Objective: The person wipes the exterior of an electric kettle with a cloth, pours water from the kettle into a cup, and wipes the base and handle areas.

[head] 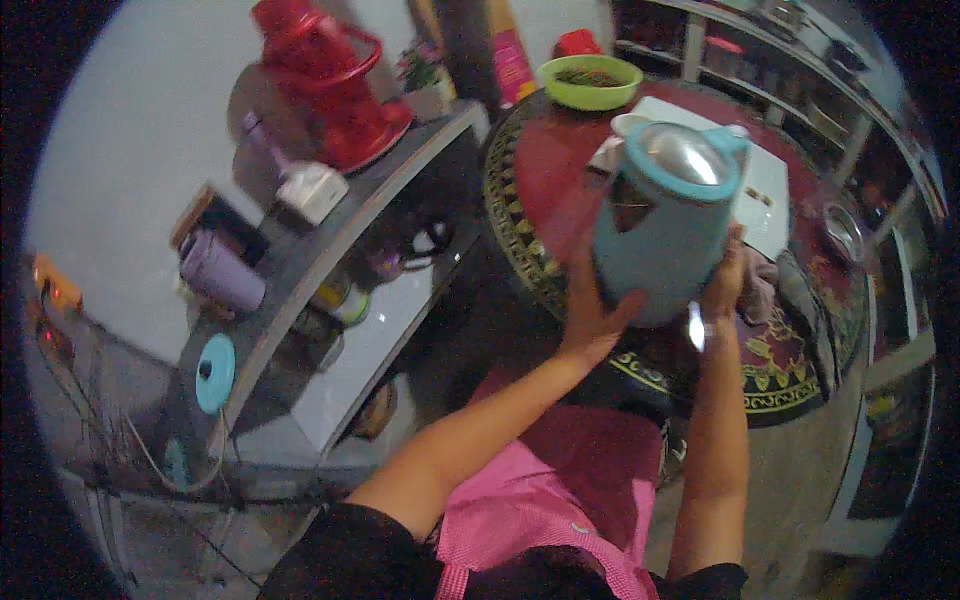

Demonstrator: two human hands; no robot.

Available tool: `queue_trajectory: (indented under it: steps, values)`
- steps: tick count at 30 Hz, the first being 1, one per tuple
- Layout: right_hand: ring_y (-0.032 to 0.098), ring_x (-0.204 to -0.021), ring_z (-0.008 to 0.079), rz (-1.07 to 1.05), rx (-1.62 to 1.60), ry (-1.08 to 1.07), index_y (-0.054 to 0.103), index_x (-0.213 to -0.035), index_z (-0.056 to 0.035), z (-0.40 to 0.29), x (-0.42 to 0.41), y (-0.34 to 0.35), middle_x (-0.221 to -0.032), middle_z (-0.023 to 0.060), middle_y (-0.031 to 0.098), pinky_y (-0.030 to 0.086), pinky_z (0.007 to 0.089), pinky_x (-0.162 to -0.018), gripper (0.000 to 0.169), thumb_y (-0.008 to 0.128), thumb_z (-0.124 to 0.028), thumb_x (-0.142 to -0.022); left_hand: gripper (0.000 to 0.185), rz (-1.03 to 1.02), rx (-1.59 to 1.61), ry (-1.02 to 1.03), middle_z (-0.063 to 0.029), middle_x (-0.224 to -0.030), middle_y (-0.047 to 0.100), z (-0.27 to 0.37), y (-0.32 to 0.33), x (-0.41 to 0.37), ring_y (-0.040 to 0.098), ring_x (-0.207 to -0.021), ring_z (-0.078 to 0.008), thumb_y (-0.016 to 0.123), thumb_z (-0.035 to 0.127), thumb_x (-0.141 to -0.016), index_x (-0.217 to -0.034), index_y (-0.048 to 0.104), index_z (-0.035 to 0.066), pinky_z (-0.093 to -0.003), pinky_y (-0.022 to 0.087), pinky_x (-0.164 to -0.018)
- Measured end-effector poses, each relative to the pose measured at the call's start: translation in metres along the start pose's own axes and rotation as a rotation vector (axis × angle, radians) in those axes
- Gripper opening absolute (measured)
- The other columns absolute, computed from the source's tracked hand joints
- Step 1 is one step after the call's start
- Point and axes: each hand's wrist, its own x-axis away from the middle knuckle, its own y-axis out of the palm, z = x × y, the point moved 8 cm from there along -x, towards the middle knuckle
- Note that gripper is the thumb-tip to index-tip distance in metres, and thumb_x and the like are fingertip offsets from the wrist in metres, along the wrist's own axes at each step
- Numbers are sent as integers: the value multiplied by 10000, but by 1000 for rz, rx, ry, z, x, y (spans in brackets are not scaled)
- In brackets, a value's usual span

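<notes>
A light-blue electric kettle (660, 240) with a shiny metal lid is held up in front of the round table (551, 176). My left hand (596, 315) grips its lower left side, fingers along the body. On the right side of the kettle is my right hand (727, 274), its fingers partly hidden behind the body. The kettle's turquoise power base (215, 373) with a black centre connector lies at the lower left end of the grey shelf, a cord hanging from it.
A red thermos flask (330, 90), a purple tumbler (221, 274) and a white box (311, 191) stand on the shelf top (375, 180). The table holds a green bowl (591, 82), a white board-like thing (769, 176) and cloths (757, 289). Open shelving (795, 97) stands beyond.
</notes>
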Motion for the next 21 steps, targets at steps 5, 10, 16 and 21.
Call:
queue_trajectory:
  steps: [5, 10, 16, 21]
  values:
    - [497, -1112, 234, 105, -129, 133, 447, -1268, 20, 18, 3, -9, -1241, 129, 515, 384, 355, -957, 562, 376, -450, -967, 989, 25, -245, 74, -246, -1423, 246, -3, -10, 1, 251, -1321, -388, 692, 437, -741, -1421, 143, -25, -442, 190, -1097]
    - [510, -1083, 272, 59, 1457, -526, 437, -1268, -4, 34, -7, -88, -1218, 102, 527, 322, 444, -998, 453, 385, -326, -953, 1004, 19, -117, -11, -253, -1429, 234, -7, -6, 0, 233, -1328, -404, 676, 473, -737, -1424, 140, -25, -452, 186, -1099]
    - [572, -854, 240, 68, 2408, 14, 491, -1139, -16, 40, -18, -108, -1049, 84, 543, 450, 428, -765, 449, 443, -392, -899, 1014, 43, -31, -68, -244, -1441, 219, -9, -13, 3, 222, -1338, -397, 671, 514, -721, -1429, 163, -3, -454, 182, -1101]
    - [563, -900, 244, 94, 1980, -137, 472, -1176, -8, 23, -11, -111, -1086, 101, 542, 441, 416, -804, 454, 416, -379, -919, 1043, 43, -53, -81, -245, -1439, 217, -7, -12, 2, 212, -1342, -395, 680, 538, -691, -1427, 172, 0, -461, 169, -1103]
